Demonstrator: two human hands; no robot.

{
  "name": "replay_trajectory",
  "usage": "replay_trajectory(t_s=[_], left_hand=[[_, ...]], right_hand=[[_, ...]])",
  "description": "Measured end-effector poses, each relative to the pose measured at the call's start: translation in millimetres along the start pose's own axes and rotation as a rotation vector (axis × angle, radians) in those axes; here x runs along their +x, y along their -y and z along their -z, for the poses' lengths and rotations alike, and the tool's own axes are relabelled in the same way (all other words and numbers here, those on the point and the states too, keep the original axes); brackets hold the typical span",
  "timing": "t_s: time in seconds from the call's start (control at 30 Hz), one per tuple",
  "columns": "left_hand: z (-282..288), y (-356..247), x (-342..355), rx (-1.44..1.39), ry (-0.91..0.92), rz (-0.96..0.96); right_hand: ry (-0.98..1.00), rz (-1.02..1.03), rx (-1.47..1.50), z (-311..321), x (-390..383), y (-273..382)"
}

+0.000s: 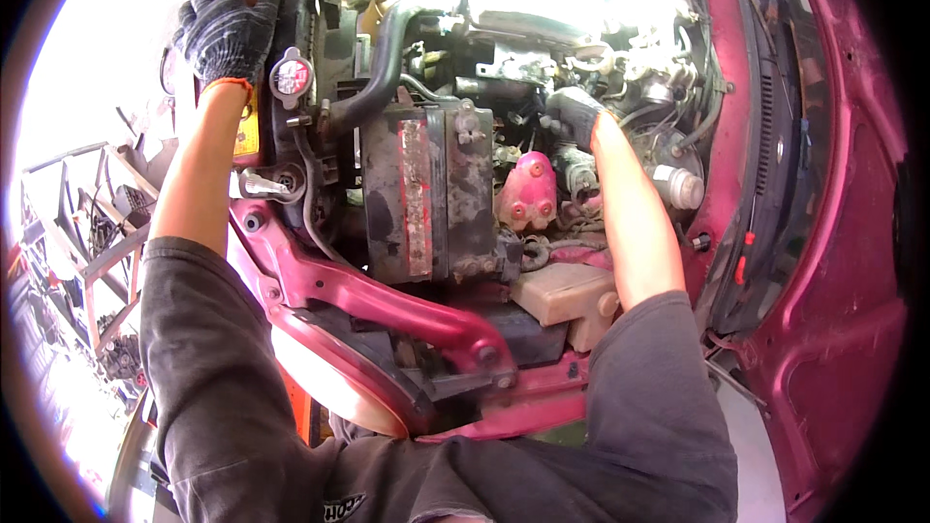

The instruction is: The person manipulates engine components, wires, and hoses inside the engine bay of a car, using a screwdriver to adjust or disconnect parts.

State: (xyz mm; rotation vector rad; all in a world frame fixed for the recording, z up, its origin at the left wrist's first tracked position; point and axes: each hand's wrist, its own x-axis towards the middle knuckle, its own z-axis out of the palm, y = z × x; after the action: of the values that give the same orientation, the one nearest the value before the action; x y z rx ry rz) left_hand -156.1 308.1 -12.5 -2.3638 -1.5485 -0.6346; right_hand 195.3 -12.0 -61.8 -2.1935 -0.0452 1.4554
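My left hand point(228, 31), in a dark grey knit glove with an orange cuff, lies with fingers spread on the magenta front panel at the far left. Just below it sits a silver radiator cap point(290, 76). My right hand point(575, 116), gloved too, reaches down among the engine parts at centre right; its fingers are hidden there, and what it touches cannot be made out. Between my arms is a dusty black car battery point(465, 194) with a worn red and white label. A magenta bolted bracket point(529, 192) stands between the battery and my right forearm.
A thick black hose point(387, 53) curves above the battery. Near me lie a beige plastic reservoir point(562, 292) and a magenta body bar point(387, 305). A white-capped reservoir point(684, 189) is right of my forearm. Glare washes out the far engine. A metal rack point(102, 242) stands left.
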Motion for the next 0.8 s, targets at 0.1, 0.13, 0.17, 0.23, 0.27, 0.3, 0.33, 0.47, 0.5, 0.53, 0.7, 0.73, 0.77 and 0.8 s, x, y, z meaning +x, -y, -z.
replay_trajectory(t_s=[0.1,0.13,0.17,0.23,0.27,0.3,0.33,0.47,0.5,0.53,0.7,0.73,0.77,0.8], left_hand=[[-0.9,4.0,1.4,0.001,0.010,0.021],[-4.7,4.9,2.7,0.004,0.012,0.024],[-6.9,5.7,3.4,0.007,0.014,0.026],[-9.8,2.1,2.0,0.005,0.036,0.019],[-12.6,0.7,0.6,0.003,0.046,0.015],[-12.4,3.9,2.0,0.025,-0.013,0.010],[-10.0,8.2,1.5,0.045,0.007,0.015],[3.7,-1.6,0.0,-0.045,-0.001,0.042],[14.4,-23.3,-5.9,-0.129,0.002,0.066],[32.0,-25.2,-6.2,-0.153,0.000,0.081],[2.0,7.0,5.2,0.001,0.109,-0.019],[-1.8,13.3,5.8,0.002,0.032,-0.028],[-2.1,4.8,8.9,-0.004,0.120,0.013],[-3.6,-3.9,8.4,-0.001,0.139,0.008]], right_hand=[[0.051,-0.079,0.322,-2.8,-3.0,8.9],[0.072,-0.110,0.397,1.8,-0.7,9.4],[0.092,-0.142,0.473,5.9,2.4,9.8],[0.102,-0.032,0.291,1.0,-2.8,16.4],[0.040,-0.066,0.363,-1.9,-6.6,18.6],[0.043,-0.085,0.352,-4.6,-7.1,20.4],[0.047,-0.103,0.341,-6.8,-6.1,22.0],[0.152,0.081,0.150,14.0,2.6,-7.3],[0.048,0.063,0.145,25.3,1.0,-20.0],[-0.036,0.144,-0.009,10.7,-6.0,-15.7],[-0.466,0.271,-0.288,-1.3,-6.8,-57.3],[-0.294,0.176,-0.024,-23.2,-13.7,-55.5],[-0.374,0.301,-0.543,-15.8,8.3,-67.3],[-0.436,0.390,-1.067,-6.8,32.6,-81.1]])
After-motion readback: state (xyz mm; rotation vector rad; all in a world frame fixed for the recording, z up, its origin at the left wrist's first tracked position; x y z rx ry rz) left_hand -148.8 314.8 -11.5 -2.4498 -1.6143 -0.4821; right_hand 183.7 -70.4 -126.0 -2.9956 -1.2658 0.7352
